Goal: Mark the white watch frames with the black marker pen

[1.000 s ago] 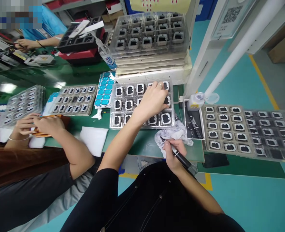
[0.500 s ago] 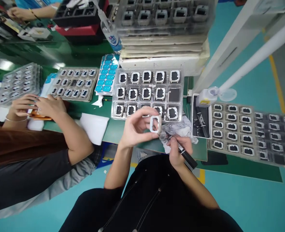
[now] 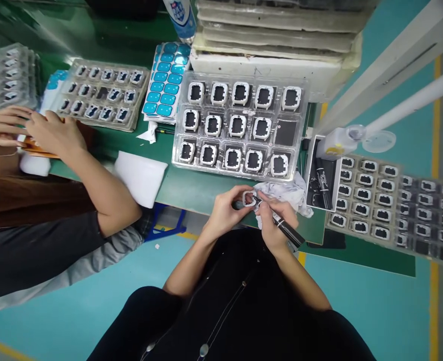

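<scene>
Between thumb and fingers, my left hand (image 3: pixel 227 211) grips a small white watch-case frame (image 3: pixel 249 198) near the table's front edge. My right hand (image 3: pixel 276 223) is closed around a black marker pen (image 3: pixel 288 231), its tip end pointing up-left at the frame. Both hands are close together, and the pen's tip is at or very near the frame's right side. Just beyond them lies a clear tray (image 3: pixel 233 173) holding several similar frames, with one slot at the right of its middle row bare. A crumpled white cloth (image 3: pixel 285 193) sits behind my right hand.
A narrow box (image 3: pixel 332 175) with black markers and a white bottle (image 3: pixel 340 143) stand right of the cloth. More frame trays (image 3: pixel 394 213) are at the right. Leftward are a white pad (image 3: pixel 141 178), blue stickers (image 3: pixel 164 95) and another person's hands (image 3: pixel 52 133). Stacked trays (image 3: pixel 274 30) rise behind.
The view has tilted down and closer. My left hand has lowered the frame away from the clear tray's front edge, and the marker's tip has come up to the frame.
</scene>
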A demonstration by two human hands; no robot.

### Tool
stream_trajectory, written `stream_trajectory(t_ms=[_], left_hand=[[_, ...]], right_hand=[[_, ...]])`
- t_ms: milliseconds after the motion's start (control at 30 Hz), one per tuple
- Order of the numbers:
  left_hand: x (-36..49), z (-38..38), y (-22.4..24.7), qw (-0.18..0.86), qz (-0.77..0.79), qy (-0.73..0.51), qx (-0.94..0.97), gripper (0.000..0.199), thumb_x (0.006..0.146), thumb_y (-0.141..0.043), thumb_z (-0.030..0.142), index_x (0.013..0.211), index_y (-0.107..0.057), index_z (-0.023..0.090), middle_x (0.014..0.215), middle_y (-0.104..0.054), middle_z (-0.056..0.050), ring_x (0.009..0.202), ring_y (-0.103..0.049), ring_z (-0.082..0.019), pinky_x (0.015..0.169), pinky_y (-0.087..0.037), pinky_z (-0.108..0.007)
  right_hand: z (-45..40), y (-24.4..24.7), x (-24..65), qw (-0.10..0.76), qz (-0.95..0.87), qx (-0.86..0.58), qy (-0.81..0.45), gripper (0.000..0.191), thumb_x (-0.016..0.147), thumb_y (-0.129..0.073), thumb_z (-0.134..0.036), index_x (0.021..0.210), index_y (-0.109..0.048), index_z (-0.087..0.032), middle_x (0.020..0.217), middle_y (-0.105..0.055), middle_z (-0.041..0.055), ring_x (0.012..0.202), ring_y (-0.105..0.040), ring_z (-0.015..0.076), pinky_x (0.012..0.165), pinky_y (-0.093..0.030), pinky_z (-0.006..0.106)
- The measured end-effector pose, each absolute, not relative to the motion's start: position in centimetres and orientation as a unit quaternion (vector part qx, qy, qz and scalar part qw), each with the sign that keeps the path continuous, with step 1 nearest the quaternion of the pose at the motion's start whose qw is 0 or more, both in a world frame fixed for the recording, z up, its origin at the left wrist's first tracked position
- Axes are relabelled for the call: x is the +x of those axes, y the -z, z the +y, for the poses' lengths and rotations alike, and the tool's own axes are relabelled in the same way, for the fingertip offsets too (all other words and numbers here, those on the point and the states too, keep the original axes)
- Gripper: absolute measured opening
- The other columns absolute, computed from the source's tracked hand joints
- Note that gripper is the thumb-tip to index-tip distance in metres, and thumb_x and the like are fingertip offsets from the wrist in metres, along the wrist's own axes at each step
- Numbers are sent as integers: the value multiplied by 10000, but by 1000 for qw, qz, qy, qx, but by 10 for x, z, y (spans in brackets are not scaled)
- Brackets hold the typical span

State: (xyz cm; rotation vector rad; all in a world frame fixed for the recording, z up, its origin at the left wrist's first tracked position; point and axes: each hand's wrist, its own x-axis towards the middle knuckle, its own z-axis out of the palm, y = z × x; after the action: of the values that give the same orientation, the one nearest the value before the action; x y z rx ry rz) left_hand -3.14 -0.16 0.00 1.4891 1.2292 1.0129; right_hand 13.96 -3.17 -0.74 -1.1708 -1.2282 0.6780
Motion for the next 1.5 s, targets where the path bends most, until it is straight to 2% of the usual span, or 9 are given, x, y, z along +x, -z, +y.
stream_trajectory(t_ms=[233, 433, 700, 967, 1067, 1200, 1500], left_hand=[[-32, -5, -2, 420, 500, -402, 641, 395, 957, -875, 193, 1344, -811, 249, 1253, -884, -56, 1074, -868, -225, 1015, -702, -323], [-30, -5, -3, 404, 503, -402, 650, 381, 965, -865, 193, 1338, -809, 247, 1244, -890, -60, 1070, -873, -228, 1002, -705, -320], [-29, -6, -3, 397, 501, -398, 658, 336, 1001, -844, 255, 1333, -796, 239, 1211, -893, -58, 1033, -876, -216, 971, -708, -302], [-29, -7, -2, 372, 499, -397, 675, 350, 1006, -843, 247, 1353, -793, 254, 1208, -894, -49, 1002, -869, -200, 950, -692, -285], [-29, -7, 0, 367, 502, -386, 681, 360, 1010, -826, 251, 1368, -786, 257, 1230, -891, -50, 1020, -866, -203, 962, -688, -295], [-30, -8, 2, 368, 504, -377, 685, 366, 1025, -796, 267, 1390, -776, 261, 1259, -889, -56, 1048, -866, -210, 980, -688, -311], [-29, -8, 2, 365, 511, -390, 674, 358, 1007, -819, 240, 1364, -793, 251, 1216, -895, -53, 1013, -863, -200, 957, -683, -295]], right_hand=[[-27, -5, 138, 590, -553, -531, -254, 144, 1099, -788, -263, 962, -751, -284, 776, -818, -16, 1052, -906, 292, 911, -769, 389], [-24, -8, 137, 584, -563, -534, -238, 192, 1111, -760, -280, 921, -737, -288, 826, -844, -3, 1021, -908, 294, 899, -780, 406], [-25, -11, 136, 576, -566, -545, -227, 155, 1102, -757, -269, 948, -756, -290, 938, -883, 25, 986, -905, 279, 860, -772, 406], [-24, -12, 136, 581, -568, -541, -216, 143, 1081, -772, -226, 959, -736, -289, 927, -879, 2, 944, -903, 262, 830, -763, 369], [-23, -14, 137, 573, -586, -537, -201, 136, 1086, -760, -226, 968, -738, -289, 952, -883, 12, 920, -898, 269, 806, -766, 389], [-24, -15, 137, 545, -620, -535, -179, 98, 1101, -743, -236, 1019, -765, -284, 1034, -894, 41, 959, -896, 283, 850, -773, 429], [-24, -15, 136, 554, -608, -538, -183, 148, 1106, -726, -232, 967, -740, -280, 976, -880, 30, 924, -892, 269, 804, -759, 403]])
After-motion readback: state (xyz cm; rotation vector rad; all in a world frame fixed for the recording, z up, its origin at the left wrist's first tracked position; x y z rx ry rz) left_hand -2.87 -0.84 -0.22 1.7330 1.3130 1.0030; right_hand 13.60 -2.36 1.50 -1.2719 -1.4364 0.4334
